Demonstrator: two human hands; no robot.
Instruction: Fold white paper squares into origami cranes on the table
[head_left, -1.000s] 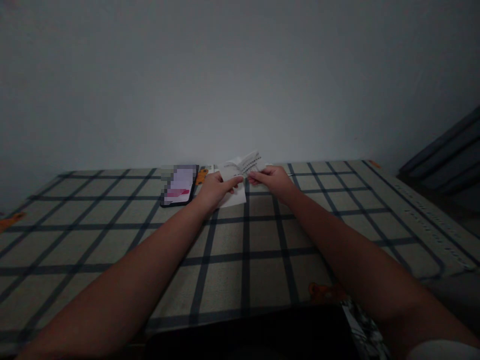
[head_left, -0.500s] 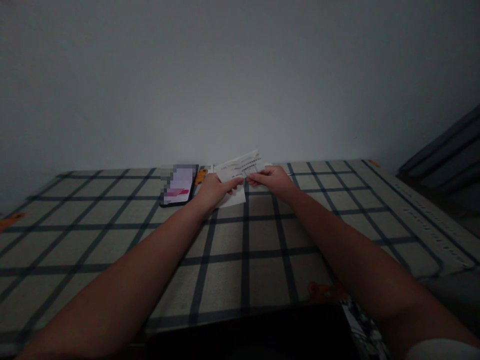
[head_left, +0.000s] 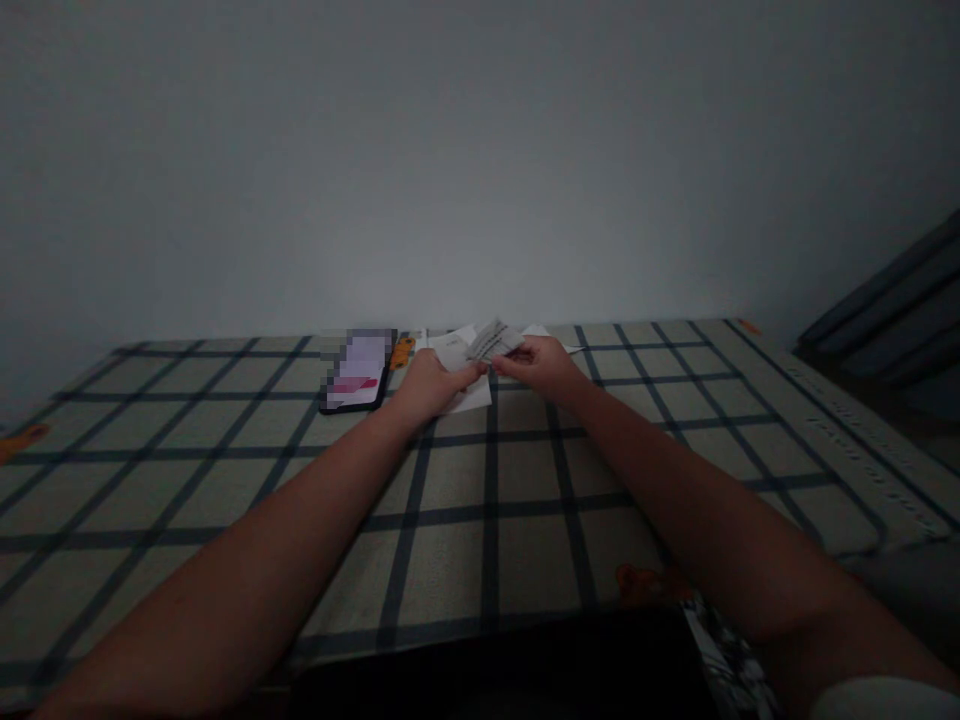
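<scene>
Pinching a small printed paper between them, both hands meet just to the right of the phone, at the far end of the checked cloth. The left hand sits nearest the phone, almost beside its right edge. Its fingers are curled and its thumb is pressed down on the near edge of the paper. The right hand lies further right of the phone, and its fingertips are closed on the grey, printed flap of the paper, which is bent over and raised a little off the cloth. The two thumbs nearly touch, with the paper held between and above them. A plain white patch shows under the left thumb, flat on the cloth. The light is too dim to tell whether it is the lower part of the same paper or another sheet.

The phone lies flat and face up, with its screen lit pale with a pink band. A small orange figure printed on the cloth sits between the phone's upper right corner and the left hand. Another orange print lies far to the left of the phone, near the cloth's edge. A third is well to the right of the phone and much nearer the person, beside the right forearm. A bare grey wall rises behind the phone. Well on the near side of the phone, between the two bare forearms, a dark shape covers the cloth's near edge
</scene>
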